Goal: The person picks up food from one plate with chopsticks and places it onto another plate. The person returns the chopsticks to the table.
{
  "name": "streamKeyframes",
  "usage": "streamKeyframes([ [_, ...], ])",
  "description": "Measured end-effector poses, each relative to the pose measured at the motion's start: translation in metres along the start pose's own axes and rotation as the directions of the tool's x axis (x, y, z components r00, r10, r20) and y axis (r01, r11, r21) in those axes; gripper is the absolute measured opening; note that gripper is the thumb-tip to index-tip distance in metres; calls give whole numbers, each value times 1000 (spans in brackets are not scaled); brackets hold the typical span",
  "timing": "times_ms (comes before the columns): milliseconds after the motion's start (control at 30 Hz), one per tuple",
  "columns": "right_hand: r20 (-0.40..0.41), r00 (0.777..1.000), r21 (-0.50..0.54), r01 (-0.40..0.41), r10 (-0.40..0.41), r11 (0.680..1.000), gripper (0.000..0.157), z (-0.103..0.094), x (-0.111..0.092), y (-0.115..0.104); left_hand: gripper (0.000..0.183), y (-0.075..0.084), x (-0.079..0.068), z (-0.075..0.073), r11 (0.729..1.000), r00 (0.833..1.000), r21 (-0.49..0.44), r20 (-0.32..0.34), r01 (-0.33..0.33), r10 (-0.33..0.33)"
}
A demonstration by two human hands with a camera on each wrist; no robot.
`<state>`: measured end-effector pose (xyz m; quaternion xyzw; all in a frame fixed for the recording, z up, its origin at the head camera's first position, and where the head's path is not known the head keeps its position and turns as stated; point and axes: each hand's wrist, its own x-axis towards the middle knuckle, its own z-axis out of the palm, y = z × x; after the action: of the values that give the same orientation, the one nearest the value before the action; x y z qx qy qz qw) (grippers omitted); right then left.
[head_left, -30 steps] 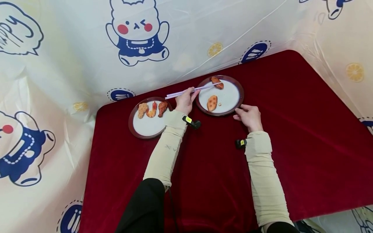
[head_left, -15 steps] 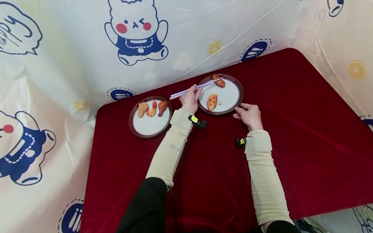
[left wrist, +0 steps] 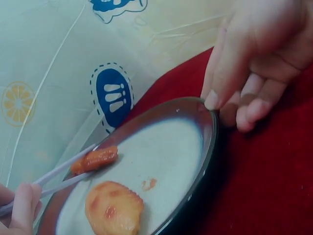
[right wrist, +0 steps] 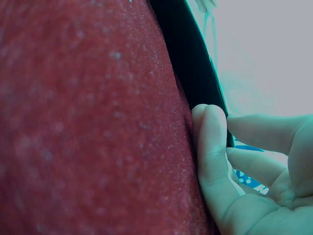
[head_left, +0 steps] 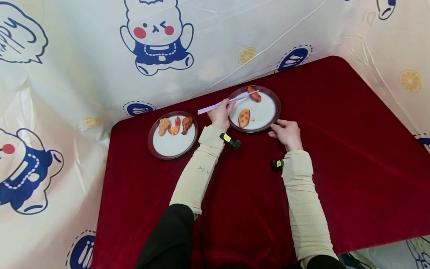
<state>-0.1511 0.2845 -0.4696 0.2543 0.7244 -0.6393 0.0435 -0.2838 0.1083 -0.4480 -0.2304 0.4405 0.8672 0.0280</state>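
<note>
My left hand holds a pair of pale lilac chopsticks whose tips reach over the right plate, white with a brown rim. Between the tips, in the left wrist view, lies a glossy orange-brown piece of food, like a chicken wing, near the plate's far rim. Closer to me on that plate rests a flat golden piece with brown spots, beside a small crumb. My right hand pinches the plate's near right rim, thumb at the edge; in the right wrist view the plate's dark underside shows.
To the left stands a second brown-rimmed plate with a crumbly fried piece, a shrimp and a drumstick. Dark red cloth covers the table. A printed white curtain hangs right behind both plates.
My left hand and the chopsticks have moved right, and the wing-like piece has shifted slightly right with them. The right hand keeps its place on the plate's rim.
</note>
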Motion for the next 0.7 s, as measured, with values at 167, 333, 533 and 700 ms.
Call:
streamKeyframes([
  [167, 0, 1000, 16, 3, -3, 1000, 52, 1, 1, 0, 54, 1, 4, -3, 999, 999, -8, -7, 42, -42],
  [333, -1, 1000, 26, 4, -4, 1000, 52, 1, 2, 0, 55, 2, 9, -11, 997, 996, -21, 36, 76, -76],
  [533, -3, 1000, 17, 9, -9, 1000, 50, 1, 1, 0, 56, 5, 11, -17, 995, 993, -45, 78, 93, -90],
  [700, 0, 1000, 30, 4, -4, 1000, 50, 1, 0, 0, 58, 6, 10, -15, 998, 996, -12, 61, 63, -62],
])
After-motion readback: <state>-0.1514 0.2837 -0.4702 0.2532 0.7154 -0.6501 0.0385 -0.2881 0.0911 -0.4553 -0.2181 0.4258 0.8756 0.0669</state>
